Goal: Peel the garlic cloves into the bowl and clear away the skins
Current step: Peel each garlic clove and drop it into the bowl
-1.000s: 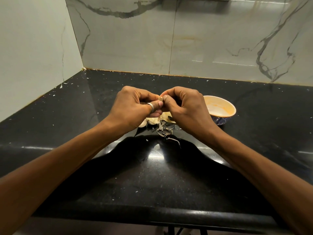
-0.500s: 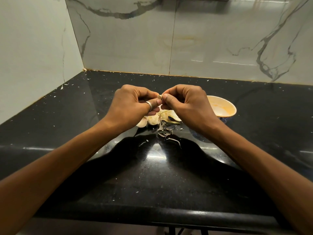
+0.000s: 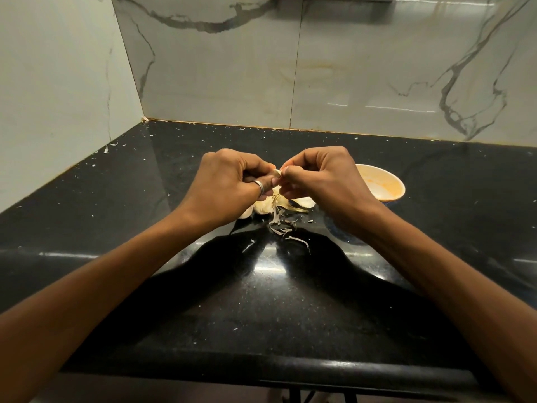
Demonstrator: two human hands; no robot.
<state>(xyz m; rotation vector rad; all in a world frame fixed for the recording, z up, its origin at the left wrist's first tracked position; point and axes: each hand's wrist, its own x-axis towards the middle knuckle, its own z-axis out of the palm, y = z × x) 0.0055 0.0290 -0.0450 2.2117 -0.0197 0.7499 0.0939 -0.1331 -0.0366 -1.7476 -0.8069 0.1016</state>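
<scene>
Each grip pinches one garlic clove (image 3: 276,172) tightly, left hand (image 3: 229,184) and right hand (image 3: 322,181) curled knuckles-up with their fingertips meeting, so the clove is mostly hidden. Beneath, at mid-surface, lie loose cloves (image 3: 263,206) and skins (image 3: 286,228). The right wrist partly covers the bowl (image 3: 402,187). The black speckled surface (image 3: 174,286) meets veined marble walls (image 3: 348,68).

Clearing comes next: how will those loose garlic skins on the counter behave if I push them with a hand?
Probably very light and floppy: the garlic skins lie as thin, curled strips. They would likely scatter rather than slide as one pile, since small flakes already dot the counter. A few may cling to its glossy surface.
</scene>
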